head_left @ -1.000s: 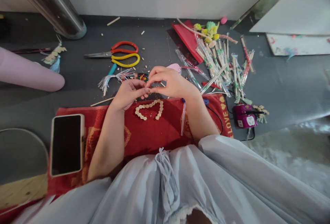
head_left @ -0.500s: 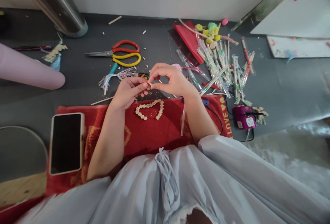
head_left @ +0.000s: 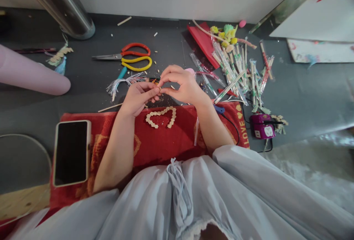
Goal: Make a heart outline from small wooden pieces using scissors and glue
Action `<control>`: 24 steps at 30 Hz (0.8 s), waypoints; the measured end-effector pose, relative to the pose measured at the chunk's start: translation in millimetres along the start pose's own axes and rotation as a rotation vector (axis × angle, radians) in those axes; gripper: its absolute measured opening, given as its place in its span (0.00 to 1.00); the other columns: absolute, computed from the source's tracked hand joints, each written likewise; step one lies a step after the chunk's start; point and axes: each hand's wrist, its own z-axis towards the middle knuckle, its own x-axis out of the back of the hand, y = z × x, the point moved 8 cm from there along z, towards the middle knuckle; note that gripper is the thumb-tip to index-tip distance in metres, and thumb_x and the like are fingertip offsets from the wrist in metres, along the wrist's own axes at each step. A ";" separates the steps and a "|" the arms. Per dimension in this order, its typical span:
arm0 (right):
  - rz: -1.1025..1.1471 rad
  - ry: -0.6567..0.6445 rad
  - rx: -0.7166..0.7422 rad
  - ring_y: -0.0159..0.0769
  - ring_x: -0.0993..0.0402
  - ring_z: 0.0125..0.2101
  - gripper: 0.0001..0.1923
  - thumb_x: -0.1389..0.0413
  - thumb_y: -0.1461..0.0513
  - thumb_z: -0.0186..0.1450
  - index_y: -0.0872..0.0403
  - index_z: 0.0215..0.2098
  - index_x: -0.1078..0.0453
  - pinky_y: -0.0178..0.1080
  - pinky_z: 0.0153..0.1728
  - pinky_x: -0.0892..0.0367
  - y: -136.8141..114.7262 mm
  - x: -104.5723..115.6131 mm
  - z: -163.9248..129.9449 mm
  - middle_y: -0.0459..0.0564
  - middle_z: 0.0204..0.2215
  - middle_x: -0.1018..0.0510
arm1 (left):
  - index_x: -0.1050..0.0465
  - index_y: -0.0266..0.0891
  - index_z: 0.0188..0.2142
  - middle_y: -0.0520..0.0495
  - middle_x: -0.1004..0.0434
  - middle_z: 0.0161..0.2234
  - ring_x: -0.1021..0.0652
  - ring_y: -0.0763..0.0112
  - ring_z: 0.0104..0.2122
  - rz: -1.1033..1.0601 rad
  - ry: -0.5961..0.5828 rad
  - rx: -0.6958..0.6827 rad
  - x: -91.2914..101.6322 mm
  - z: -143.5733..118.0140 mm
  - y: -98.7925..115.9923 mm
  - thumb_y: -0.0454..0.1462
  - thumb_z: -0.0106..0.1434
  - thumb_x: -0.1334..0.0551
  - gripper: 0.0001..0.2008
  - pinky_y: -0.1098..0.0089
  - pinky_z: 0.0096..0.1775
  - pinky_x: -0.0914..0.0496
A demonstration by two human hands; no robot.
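Observation:
My left hand [head_left: 138,98] and my right hand [head_left: 181,85] meet fingertip to fingertip above the far edge of a red cloth [head_left: 155,144]. Together they pinch a tiny pale piece [head_left: 159,89], too small to identify. Just below the hands, on the cloth, lies a heart outline made of small pale pieces [head_left: 160,117], open at its lower end. A thin clear stick [head_left: 196,131] lies on the cloth beside my right wrist.
Red and yellow scissors [head_left: 129,57] and a tassel [head_left: 121,82] lie beyond the hands. Several wrapped chopsticks [head_left: 238,72] are piled at the right, near a purple device [head_left: 262,126]. A phone [head_left: 72,152] rests at the left. A metal post [head_left: 59,6] and a pink roll [head_left: 30,74] stand far left.
Both hands have shifted slightly away from me while the fingertips stay pinched together on the small piece. The heart outline has not moved.

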 end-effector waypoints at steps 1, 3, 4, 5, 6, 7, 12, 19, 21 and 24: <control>-0.006 0.001 0.010 0.35 0.29 0.40 0.05 0.41 0.58 0.68 0.52 0.37 0.26 0.44 0.46 0.33 -0.5 -0.4 0.0 0.47 0.37 0.24 | 0.20 0.36 0.27 0.49 0.23 0.22 0.25 0.79 0.20 -0.001 -0.002 -0.003 -0.3 0.1 0.2 0.43 0.50 0.22 0.14 0.79 0.22 0.31; -0.012 0.004 0.028 0.35 0.29 0.40 0.05 0.41 0.59 0.68 0.52 0.37 0.26 0.44 0.46 0.33 -1.4 -1.2 0.1 0.47 0.37 0.24 | 0.20 0.36 0.27 0.50 0.24 0.21 0.26 0.80 0.20 -0.008 -0.004 -0.010 -0.8 0.2 0.5 0.42 0.50 0.22 0.13 0.80 0.23 0.31; -0.015 0.004 0.032 0.35 0.29 0.40 0.05 0.41 0.59 0.68 0.52 0.37 0.26 0.44 0.46 0.33 -1.3 -1.7 0.1 0.47 0.37 0.24 | 0.20 0.36 0.27 0.50 0.24 0.20 0.26 0.80 0.20 -0.009 -0.003 -0.013 -0.8 0.2 0.6 0.42 0.50 0.22 0.13 0.80 0.23 0.31; -0.019 0.000 0.033 0.35 0.29 0.41 0.04 0.41 0.60 0.68 0.52 0.37 0.26 0.44 0.46 0.33 -0.9 -2.5 0.2 0.47 0.37 0.24 | 0.20 0.37 0.27 0.50 0.24 0.20 0.26 0.80 0.20 -0.008 0.000 -0.014 -0.6 0.2 0.6 0.42 0.50 0.22 0.13 0.80 0.23 0.31; -0.023 -0.004 0.031 0.36 0.29 0.41 0.04 0.42 0.60 0.68 0.52 0.37 0.26 0.44 0.46 0.33 -0.2 -3.4 0.2 0.47 0.37 0.24 | 0.20 0.37 0.27 0.50 0.24 0.21 0.26 0.80 0.20 -0.003 0.005 -0.013 -0.3 0.2 0.4 0.42 0.50 0.22 0.12 0.80 0.22 0.31; -0.027 -0.008 0.028 0.36 0.30 0.41 0.04 0.42 0.60 0.68 0.52 0.37 0.26 0.44 0.46 0.33 0.4 -4.1 0.2 0.47 0.38 0.25 | 0.20 0.37 0.27 0.50 0.23 0.22 0.25 0.80 0.20 0.003 0.010 -0.011 0.2 0.2 0.1 0.41 0.50 0.22 0.12 0.80 0.22 0.31; -0.039 -0.029 0.016 0.38 0.30 0.42 0.04 0.42 0.60 0.68 0.51 0.37 0.26 0.46 0.47 0.33 0.9 -5.9 0.2 0.48 0.37 0.25 | 0.20 0.38 0.26 0.51 0.23 0.22 0.25 0.79 0.21 0.006 0.019 -0.018 0.9 -0.2 0.8 0.41 0.47 0.22 0.12 0.79 0.23 0.31; -0.036 -0.048 -0.003 0.38 0.30 0.42 0.05 0.43 0.60 0.69 0.52 0.37 0.26 0.46 0.47 0.34 -2.2 -6.6 0.9 0.48 0.38 0.24 | 0.21 0.36 0.26 0.52 0.24 0.22 0.26 0.80 0.21 0.009 0.052 -0.015 1.4 -2.6 5.0 0.39 0.45 0.22 0.13 0.79 0.24 0.32; -0.029 -0.052 -0.007 0.38 0.30 0.43 0.05 0.43 0.60 0.69 0.52 0.37 0.26 0.46 0.48 0.34 -2.7 -7.0 1.4 0.49 0.39 0.24 | 0.21 0.36 0.26 0.52 0.25 0.22 0.26 0.80 0.21 0.007 0.061 -0.014 1.5 -2.5 5.1 0.40 0.44 0.22 0.14 0.79 0.24 0.32; -0.032 -0.061 -0.024 0.39 0.30 0.43 0.06 0.43 0.60 0.68 0.53 0.40 0.26 0.47 0.49 0.33 -3.0 -5.6 1.8 0.49 0.40 0.23 | 0.21 0.36 0.26 0.53 0.25 0.21 0.27 0.81 0.20 0.008 0.066 -0.020 1.7 -1.7 5.0 0.40 0.42 0.22 0.14 0.79 0.24 0.33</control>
